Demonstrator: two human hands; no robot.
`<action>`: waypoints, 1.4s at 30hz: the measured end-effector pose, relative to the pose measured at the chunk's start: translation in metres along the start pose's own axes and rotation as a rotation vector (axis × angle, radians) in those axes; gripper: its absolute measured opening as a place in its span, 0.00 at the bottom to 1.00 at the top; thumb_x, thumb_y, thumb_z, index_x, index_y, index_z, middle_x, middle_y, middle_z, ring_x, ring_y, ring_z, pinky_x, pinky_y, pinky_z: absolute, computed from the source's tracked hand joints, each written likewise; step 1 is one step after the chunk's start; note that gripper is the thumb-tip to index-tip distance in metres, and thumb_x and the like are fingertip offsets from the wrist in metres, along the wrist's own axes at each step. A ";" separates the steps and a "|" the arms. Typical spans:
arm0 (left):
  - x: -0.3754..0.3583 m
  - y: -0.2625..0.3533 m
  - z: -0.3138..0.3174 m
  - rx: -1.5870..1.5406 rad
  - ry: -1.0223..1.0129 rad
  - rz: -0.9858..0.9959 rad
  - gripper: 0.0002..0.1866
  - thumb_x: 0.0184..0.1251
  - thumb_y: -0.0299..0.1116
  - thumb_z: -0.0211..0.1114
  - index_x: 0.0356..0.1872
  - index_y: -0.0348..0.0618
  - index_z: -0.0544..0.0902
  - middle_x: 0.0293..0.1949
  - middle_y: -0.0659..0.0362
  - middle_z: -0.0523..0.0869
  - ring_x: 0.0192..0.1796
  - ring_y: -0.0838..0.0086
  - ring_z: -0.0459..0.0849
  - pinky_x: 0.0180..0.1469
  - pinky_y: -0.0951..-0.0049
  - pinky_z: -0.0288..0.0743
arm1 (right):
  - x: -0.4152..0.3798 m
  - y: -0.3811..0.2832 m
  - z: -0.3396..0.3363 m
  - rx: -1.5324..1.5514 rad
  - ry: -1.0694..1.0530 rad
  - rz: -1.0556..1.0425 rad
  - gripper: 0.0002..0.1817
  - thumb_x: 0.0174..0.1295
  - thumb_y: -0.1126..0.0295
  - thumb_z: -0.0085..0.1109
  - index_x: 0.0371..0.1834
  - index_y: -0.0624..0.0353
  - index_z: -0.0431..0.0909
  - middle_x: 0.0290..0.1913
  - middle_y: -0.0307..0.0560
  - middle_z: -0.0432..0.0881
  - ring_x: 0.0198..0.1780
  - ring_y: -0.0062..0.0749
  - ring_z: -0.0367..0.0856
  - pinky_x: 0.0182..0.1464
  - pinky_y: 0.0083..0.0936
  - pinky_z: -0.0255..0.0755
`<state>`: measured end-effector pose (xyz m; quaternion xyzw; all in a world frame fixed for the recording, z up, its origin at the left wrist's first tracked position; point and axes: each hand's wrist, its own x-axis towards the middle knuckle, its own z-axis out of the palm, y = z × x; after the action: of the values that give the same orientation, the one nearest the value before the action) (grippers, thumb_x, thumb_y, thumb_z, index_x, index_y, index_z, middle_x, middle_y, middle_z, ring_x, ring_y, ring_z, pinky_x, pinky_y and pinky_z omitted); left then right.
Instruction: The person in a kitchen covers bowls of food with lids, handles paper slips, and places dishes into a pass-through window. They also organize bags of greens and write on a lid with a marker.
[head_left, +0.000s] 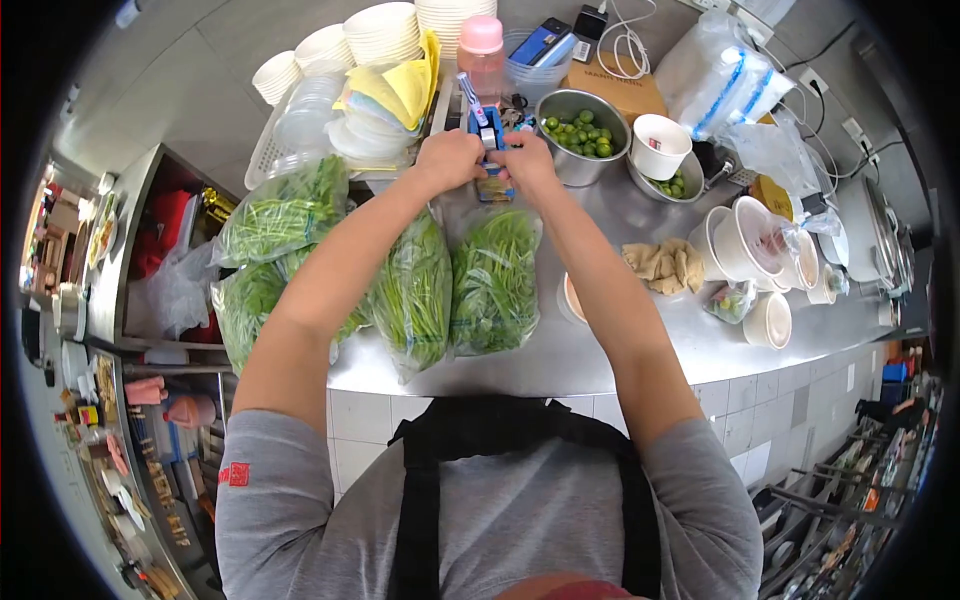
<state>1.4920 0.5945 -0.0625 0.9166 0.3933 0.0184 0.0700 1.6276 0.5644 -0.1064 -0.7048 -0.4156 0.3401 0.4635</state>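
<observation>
At the back middle of the steel counter stands a blue tape dispenser with a marker leaning on it. My left hand is at its left side, fingers curled inward and closed. From the right, my right hand meets it with fingertips pinched together close to the dispenser's near end. Whatever lies between the fingertips is too small to make out. Just below my hands are clear bags of leafy greens, one bag between my forearms and another bag beside my left forearm.
More bagged greens lie at left, before stacked white bowls. A pink-lidded bottle stands behind the dispenser. To the right are a metal pot of green limes, a brown cloth and white tubs.
</observation>
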 end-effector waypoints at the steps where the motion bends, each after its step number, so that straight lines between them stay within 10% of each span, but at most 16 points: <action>1: 0.002 -0.002 0.001 -0.007 -0.012 0.004 0.13 0.45 0.45 0.68 0.26 0.47 0.84 0.27 0.53 0.83 0.34 0.61 0.82 0.36 0.61 0.75 | 0.003 0.002 0.001 -0.029 0.037 -0.007 0.16 0.43 0.71 0.65 0.38 0.60 0.75 0.33 0.51 0.81 0.33 0.37 0.81 0.35 0.30 0.73; 7: 0.012 -0.007 0.003 0.051 0.043 0.080 0.14 0.43 0.46 0.70 0.22 0.46 0.82 0.26 0.54 0.83 0.32 0.60 0.82 0.34 0.61 0.75 | -0.159 -0.045 -0.072 -0.376 -0.047 -0.383 0.14 0.40 0.73 0.67 0.27 0.60 0.70 0.21 0.44 0.78 0.27 0.36 0.80 0.31 0.27 0.72; 12: 0.040 0.000 -0.017 0.167 -0.007 0.373 0.17 0.34 0.36 0.74 0.29 0.45 0.79 0.29 0.54 0.82 0.37 0.59 0.81 0.37 0.62 0.73 | -0.243 -0.011 -0.100 -0.321 0.152 -0.109 0.11 0.44 0.79 0.65 0.24 0.62 0.70 0.20 0.36 0.75 0.22 0.15 0.68 0.23 0.15 0.61; 14: 0.065 0.009 -0.013 -0.091 -0.038 0.855 0.19 0.31 0.25 0.72 0.31 0.42 0.78 0.29 0.57 0.81 0.40 0.60 0.79 0.39 0.61 0.72 | -0.245 0.011 -0.095 -0.276 0.209 -0.058 0.09 0.44 0.76 0.65 0.25 0.60 0.73 0.22 0.45 0.79 0.27 0.34 0.81 0.31 0.26 0.73; 16: 0.084 0.023 -0.004 0.105 -0.492 0.836 0.20 0.28 0.23 0.72 0.31 0.42 0.78 0.30 0.58 0.80 0.39 0.60 0.79 0.41 0.62 0.71 | -0.247 0.021 -0.089 -0.227 0.220 -0.053 0.09 0.44 0.76 0.65 0.25 0.60 0.73 0.23 0.46 0.80 0.28 0.35 0.82 0.31 0.27 0.73; 19: 0.081 0.031 -0.002 0.317 -0.566 0.830 0.14 0.37 0.25 0.68 0.31 0.42 0.78 0.36 0.58 0.79 0.43 0.62 0.76 0.44 0.65 0.69 | -0.246 0.024 -0.083 -0.183 0.225 -0.014 0.08 0.45 0.77 0.64 0.25 0.60 0.72 0.23 0.47 0.80 0.28 0.37 0.82 0.31 0.28 0.72; 23: 0.055 0.014 0.011 0.409 0.010 1.052 0.06 0.55 0.30 0.53 0.30 0.43 0.77 0.43 0.58 0.75 0.50 0.67 0.69 0.48 0.68 0.64 | -0.241 0.030 -0.067 -0.086 0.205 -0.073 0.08 0.47 0.77 0.63 0.24 0.63 0.71 0.19 0.44 0.77 0.20 0.21 0.74 0.24 0.19 0.66; 29: 0.050 0.033 0.000 0.133 0.119 0.814 0.03 0.52 0.27 0.58 0.28 0.42 0.76 0.35 0.59 0.78 0.42 0.68 0.75 0.44 0.69 0.67 | -0.249 0.036 -0.079 -0.041 0.195 -0.083 0.06 0.50 0.78 0.61 0.26 0.62 0.72 0.24 0.40 0.77 0.27 0.18 0.76 0.29 0.18 0.70; 33: 0.056 0.063 -0.014 -0.419 -0.289 0.794 0.05 0.50 0.28 0.62 0.23 0.38 0.77 0.18 0.57 0.80 0.23 0.71 0.80 0.27 0.70 0.70 | -0.257 0.071 -0.161 0.131 0.410 -0.035 0.05 0.56 0.82 0.54 0.29 0.59 0.69 0.22 0.38 0.76 0.26 0.17 0.75 0.28 0.16 0.68; 35: 0.052 0.078 0.015 -0.343 -0.506 0.978 0.04 0.49 0.28 0.63 0.21 0.38 0.79 0.19 0.57 0.81 0.23 0.73 0.81 0.27 0.71 0.72 | -0.251 0.129 -0.179 -0.020 0.359 0.061 0.07 0.53 0.76 0.59 0.29 0.59 0.69 0.21 0.39 0.76 0.24 0.20 0.74 0.28 0.18 0.68; 39: 0.037 0.130 0.059 -0.303 -0.748 0.728 0.08 0.40 0.28 0.65 0.24 0.38 0.82 0.21 0.54 0.83 0.24 0.71 0.82 0.28 0.70 0.73 | -0.232 0.128 -0.157 -0.324 0.367 0.071 0.15 0.47 0.67 0.66 0.29 0.60 0.69 0.23 0.47 0.76 0.26 0.40 0.76 0.31 0.30 0.71; 42: 0.044 0.127 0.067 0.055 -0.465 0.882 0.07 0.39 0.29 0.66 0.22 0.38 0.82 0.21 0.51 0.82 0.26 0.64 0.83 0.30 0.64 0.74 | -0.228 0.135 -0.153 -0.588 0.571 0.009 0.16 0.48 0.63 0.66 0.27 0.62 0.69 0.28 0.53 0.77 0.31 0.47 0.76 0.34 0.36 0.70</action>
<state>1.6197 0.5319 -0.1111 0.9769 -0.0576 -0.1692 0.1171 1.7000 0.2722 -0.1591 -0.8752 -0.3466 -0.0006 0.3374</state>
